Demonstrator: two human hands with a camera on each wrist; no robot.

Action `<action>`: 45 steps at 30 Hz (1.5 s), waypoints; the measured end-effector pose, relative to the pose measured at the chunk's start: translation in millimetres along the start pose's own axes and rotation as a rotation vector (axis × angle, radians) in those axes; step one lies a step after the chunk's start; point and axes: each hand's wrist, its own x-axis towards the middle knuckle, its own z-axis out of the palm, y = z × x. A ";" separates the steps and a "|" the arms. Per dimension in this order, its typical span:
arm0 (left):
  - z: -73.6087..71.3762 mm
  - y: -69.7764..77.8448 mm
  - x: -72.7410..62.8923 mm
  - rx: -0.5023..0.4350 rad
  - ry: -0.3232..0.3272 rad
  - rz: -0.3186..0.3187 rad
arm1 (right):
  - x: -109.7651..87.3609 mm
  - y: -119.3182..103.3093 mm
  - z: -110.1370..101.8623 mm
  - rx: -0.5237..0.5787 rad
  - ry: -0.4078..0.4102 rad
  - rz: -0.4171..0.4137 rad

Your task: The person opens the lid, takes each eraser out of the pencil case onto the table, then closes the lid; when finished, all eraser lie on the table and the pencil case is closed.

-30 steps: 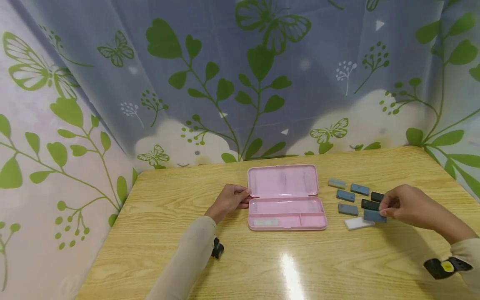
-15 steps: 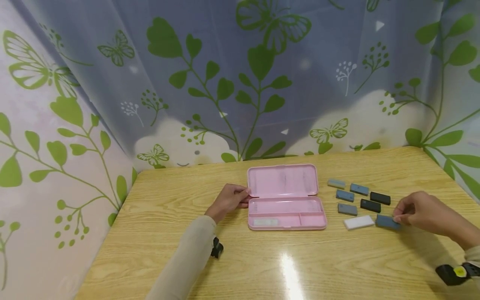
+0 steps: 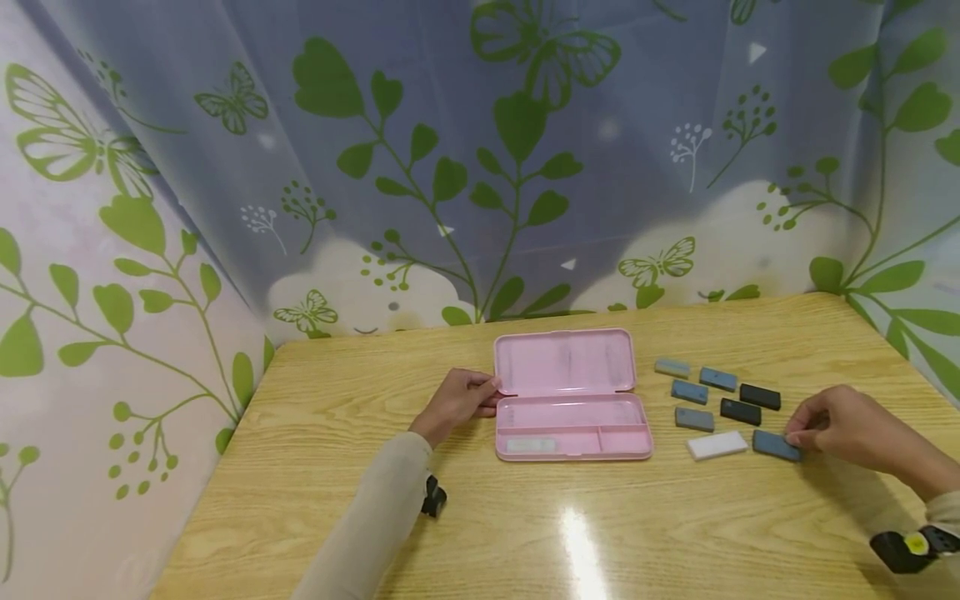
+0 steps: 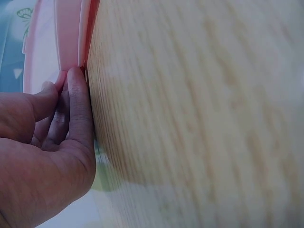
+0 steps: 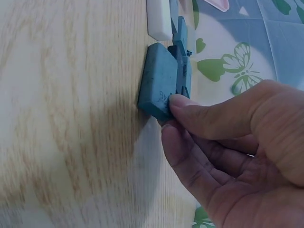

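Observation:
A pink pencil case (image 3: 573, 396) lies unfolded on the table, its lid toward the back wall. My left hand (image 3: 460, 402) holds the case's left edge near the hinge; in the left wrist view the thumb is at the lid and the fingers (image 4: 78, 104) are by the case's side. At the right, my right hand (image 3: 847, 425) pinches the right end of a blue eraser (image 3: 775, 445) between thumb and fingers. That eraser (image 5: 159, 78) is at the table surface, beside a white eraser (image 3: 717, 446). A pale, whitish piece (image 3: 531, 445) lies in the case's front left compartment.
Behind the held eraser lie two black erasers (image 3: 741, 412), a grey eraser (image 3: 694, 418) and several bluish ones (image 3: 689, 392). The wooden table (image 3: 480, 533) meets a patterned curtain (image 3: 420, 208) at the back and left.
My right hand has moved right and slightly nearer with the blue eraser, from over the white eraser to its right side. Over the last half second little moves; my left hand stays at the case.

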 end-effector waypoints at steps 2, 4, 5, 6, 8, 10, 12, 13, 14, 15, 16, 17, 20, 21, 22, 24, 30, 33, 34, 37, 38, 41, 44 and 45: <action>-0.1 0.3 -0.6 0.001 0.000 -0.002 | 0.5 -0.3 -0.1 -0.008 0.007 0.001; -0.1 0.7 -1.3 -0.001 0.000 -0.005 | 1.2 -1.1 -0.3 -0.016 0.017 0.001; -0.3 0.8 -1.4 -0.005 -0.002 -0.005 | 1.4 -1.8 -0.3 -0.019 0.020 0.000; -0.3 0.6 -1.4 -0.006 -0.003 -0.004 | 1.7 -2.9 -0.4 -0.020 0.023 0.000; -0.4 0.3 -1.2 -0.012 -0.003 -0.004 | 2.2 -6.5 -0.5 -0.027 0.028 -0.005; -0.4 -0.3 -0.8 -0.016 -0.006 -0.001 | 2.5 -12.0 -0.9 -0.027 0.028 -0.017; -0.6 -0.6 -0.4 -0.015 -0.008 0.000 | 2.6 -18.7 -1.0 -0.027 0.030 -0.039; -0.7 -0.6 0.1 -0.019 -0.008 -0.003 | 2.5 -22.5 -1.1 -0.025 0.029 -0.051; -0.7 -0.5 0.1 -0.018 -0.008 -0.002 | 2.5 -26.4 -1.2 -0.020 0.024 -0.063; -0.8 -0.4 0.2 -0.016 -0.009 0.001 | 2.8 -30.4 -1.2 -0.015 0.020 -0.076; -0.9 -0.2 0.4 -0.017 -0.009 -0.001 | 3.2 -34.4 -0.8 -0.009 0.015 -0.089; -1.0 0.1 0.4 -0.019 -0.008 -0.005 | 3.7 -38.7 0.0 -0.002 0.009 -0.099; -1.4 0.7 0.5 -0.023 -0.010 -0.003 | 7.2 -52.1 3.1 0.025 -0.012 -0.123; -1.6 0.9 0.5 -0.024 -0.012 -0.002 | 8.7 -56.7 4.8 0.031 -0.015 -0.132; -1.7 1.1 0.3 -0.027 -0.013 -0.003 | 10.3 -61.4 6.7 0.040 -0.015 -0.143; -2.0 1.4 -0.4 -0.022 -0.015 0.005 | 14.3 -71.0 10.5 0.055 -0.016 -0.169; -2.2 0.6 -1.6 -0.014 -0.017 0.018 | 28.8 -100.2 23.4 0.094 -0.016 -0.270; -2.1 0.0 -1.2 -0.007 -0.017 0.015 | 36.4 -115.5 30.0 0.107 -0.023 -0.316; -2.1 -0.2 -0.9 -0.004 -0.017 0.014 | 39.1 -120.6 32.3 0.111 -0.027 -0.329; -2.1 0.0 -0.7 -0.005 -0.015 0.007 | 47.0 -135.7 39.3 0.118 -0.038 -0.372; -2.1 0.2 -0.8 -0.007 -0.015 0.004 | 49.3 -140.7 41.6 0.118 -0.043 -0.384; -2.2 0.5 -1.0 -0.013 -0.014 0.001 | 55.8 -155.0 49.2 0.113 -0.055 -0.420; -2.2 0.6 -1.2 -0.016 -0.012 0.003 | 61.7 -167.0 57.8 0.122 -0.066 -0.455; -2.3 0.7 -1.3 -0.013 -0.012 0.004 | 63.7 -170.4 60.9 0.126 -0.066 -0.466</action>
